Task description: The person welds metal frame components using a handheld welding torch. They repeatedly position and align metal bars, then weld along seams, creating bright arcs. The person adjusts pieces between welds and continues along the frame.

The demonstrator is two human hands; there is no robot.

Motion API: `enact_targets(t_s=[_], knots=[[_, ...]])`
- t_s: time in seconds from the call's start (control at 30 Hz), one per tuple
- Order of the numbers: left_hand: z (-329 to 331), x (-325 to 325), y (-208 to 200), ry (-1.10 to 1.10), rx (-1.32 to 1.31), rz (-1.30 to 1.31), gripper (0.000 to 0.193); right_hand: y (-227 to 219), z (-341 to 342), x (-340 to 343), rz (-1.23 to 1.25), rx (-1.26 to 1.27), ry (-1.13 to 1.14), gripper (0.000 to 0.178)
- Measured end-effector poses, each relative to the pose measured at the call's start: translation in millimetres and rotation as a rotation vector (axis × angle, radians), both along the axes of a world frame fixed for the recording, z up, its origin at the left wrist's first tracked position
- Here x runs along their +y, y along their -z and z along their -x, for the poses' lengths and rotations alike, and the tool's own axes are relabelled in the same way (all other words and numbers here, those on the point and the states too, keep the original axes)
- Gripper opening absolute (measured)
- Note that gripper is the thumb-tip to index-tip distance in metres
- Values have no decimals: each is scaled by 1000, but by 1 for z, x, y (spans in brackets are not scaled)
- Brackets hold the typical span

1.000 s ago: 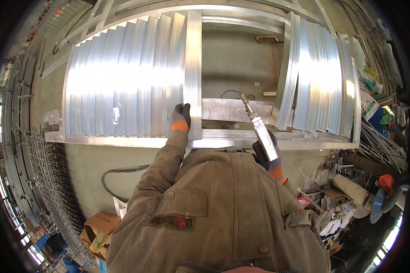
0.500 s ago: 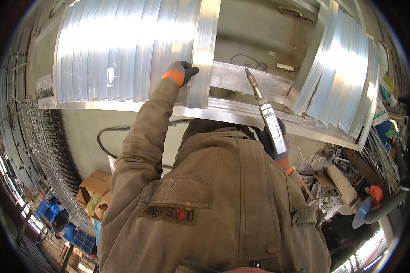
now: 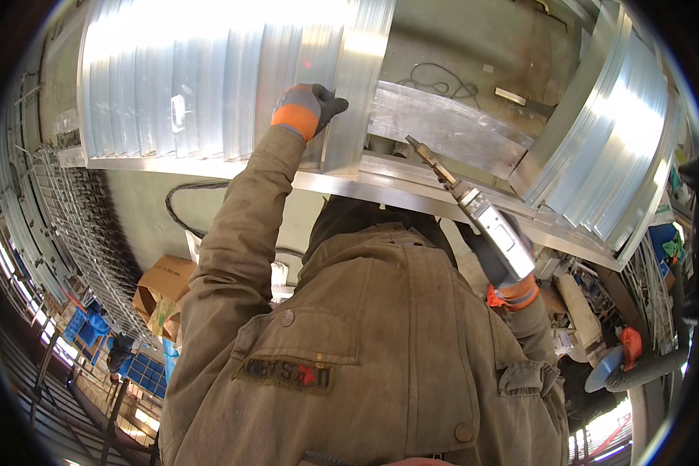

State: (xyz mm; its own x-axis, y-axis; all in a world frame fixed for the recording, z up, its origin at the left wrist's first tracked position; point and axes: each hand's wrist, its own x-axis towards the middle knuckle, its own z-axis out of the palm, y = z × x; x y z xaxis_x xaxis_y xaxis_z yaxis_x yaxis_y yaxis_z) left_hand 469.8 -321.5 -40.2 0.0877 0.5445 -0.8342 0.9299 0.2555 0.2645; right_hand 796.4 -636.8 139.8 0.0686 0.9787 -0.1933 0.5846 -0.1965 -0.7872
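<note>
My left hand (image 3: 303, 109), in a grey glove with an orange cuff and black fingertips, is closed at the edge of a long silver metal slat (image 3: 352, 101). It is the rightmost of several overlapping slats (image 3: 186, 101) on a metal frame (image 3: 318, 182). In my right hand (image 3: 491, 260), gloved alike, is a laser welding gun (image 3: 495, 230) with a silver body and a narrow brass-coloured nozzle. Its tip points up and left, apart from the slats, over the frame's opening. A small red dot shows on the slats above my left hand.
A second stack of curved-looking slats (image 3: 606, 147) lies on the right. Between the stacks runs a flat metal bar (image 3: 443, 124), with a black cable (image 3: 443, 85) behind it. A cardboard box (image 3: 163, 287) stands lower left, near a wire-mesh stack (image 3: 78, 217). Clutter and a hose (image 3: 648, 373) fill the lower right.
My right hand and the welding gun have swung to the right and lower, away from my body, with the nozzle tilted further left. My left hand stays at the slat.
</note>
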Motion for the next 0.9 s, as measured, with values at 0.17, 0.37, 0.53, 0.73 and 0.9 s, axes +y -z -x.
enact_targets(t_s=[0.17,0.37,0.53,0.73,0.9], knots=[[-3,0,-4,30,37,38,62,-41,-50,48,-159,-316,-457,35],[-2,-5,-17,92,-18,-81,59,-52,-52,93,222,69,-246,39],[-8,-1,-21,27,29,5,58,-35,-40,135,168,106,-437,33],[-6,-2,-13,157,26,-174,53,9,-25,172,211,292,-579,32],[-10,3,-13,185,44,-61,46,64,-7,181,272,317,-624,29]])
